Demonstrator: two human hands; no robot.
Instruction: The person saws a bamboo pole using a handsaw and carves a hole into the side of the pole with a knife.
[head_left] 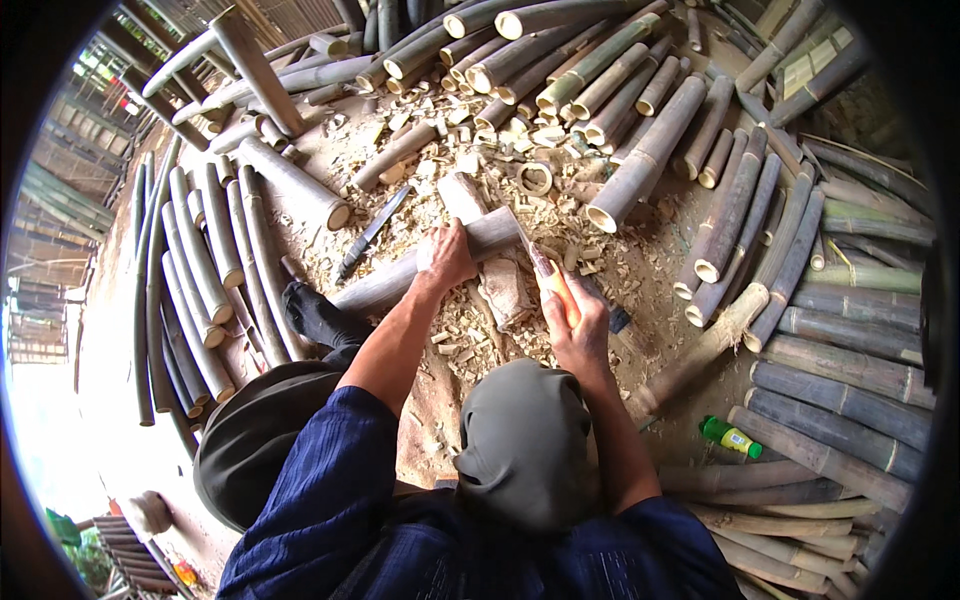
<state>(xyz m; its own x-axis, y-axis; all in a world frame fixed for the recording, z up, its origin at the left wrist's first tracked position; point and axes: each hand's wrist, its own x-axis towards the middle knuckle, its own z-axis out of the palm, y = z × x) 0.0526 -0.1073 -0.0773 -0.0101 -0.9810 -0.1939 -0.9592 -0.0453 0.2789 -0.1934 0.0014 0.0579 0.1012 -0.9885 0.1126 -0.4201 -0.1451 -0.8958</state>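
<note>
My left hand (446,256) is closed over a grey-brown bamboo pole (385,286), which slants up to the right from beside my left foot (318,315). The pole rests across a pale wooden block (504,292), with more light wood (460,196) showing beyond it. In my right hand (580,328) is a handsaw (527,240), its orange-yellow handle wrapped by my fingers. The saw's narrow blade points away from me and lies at the pole's right end; whether its teeth are in the bamboo I cannot tell.
A long dark blade (376,232) lies left of the pole among wood chips (400,215). A cut bamboo ring (534,179) lies beyond. Bamboo lengths are stacked at the left (200,270), back (600,85) and right (850,395). A green bottle (730,437) lies at the right.
</note>
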